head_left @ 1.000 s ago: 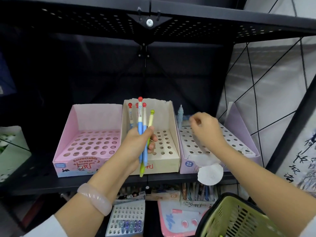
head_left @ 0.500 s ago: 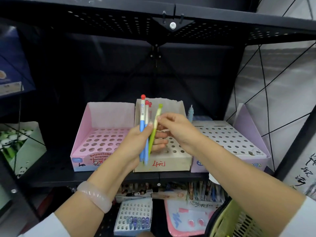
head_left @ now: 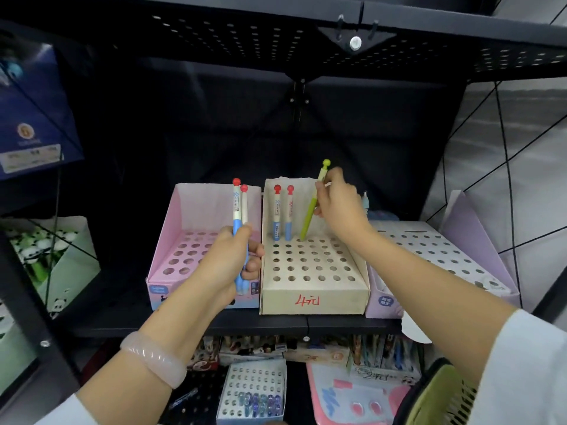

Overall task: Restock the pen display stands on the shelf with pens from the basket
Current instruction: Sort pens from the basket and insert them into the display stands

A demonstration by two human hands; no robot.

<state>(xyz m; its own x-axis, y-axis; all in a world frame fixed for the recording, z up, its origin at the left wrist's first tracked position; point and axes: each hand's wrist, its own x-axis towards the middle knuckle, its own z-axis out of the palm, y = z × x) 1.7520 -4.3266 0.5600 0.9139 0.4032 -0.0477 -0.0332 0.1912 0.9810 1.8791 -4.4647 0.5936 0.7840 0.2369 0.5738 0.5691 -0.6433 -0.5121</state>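
Pinching the green pen (head_left: 312, 207) high on its barrel, the right hand (head_left: 339, 204) steers its tip into a back-row hole of the beige stand (head_left: 313, 289) on the shelf (head_left: 260, 323). Light, stiff and smooth, it likely needs only fingertip hold. The left hand (head_left: 227, 265) grips two blue pens (head_left: 240, 216).

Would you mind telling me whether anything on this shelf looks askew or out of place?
Only the green pen: it leans in the beige stand, unlike the two blue pens upright beside it. The right hand still pinches it, so it is probably mid-insertion.
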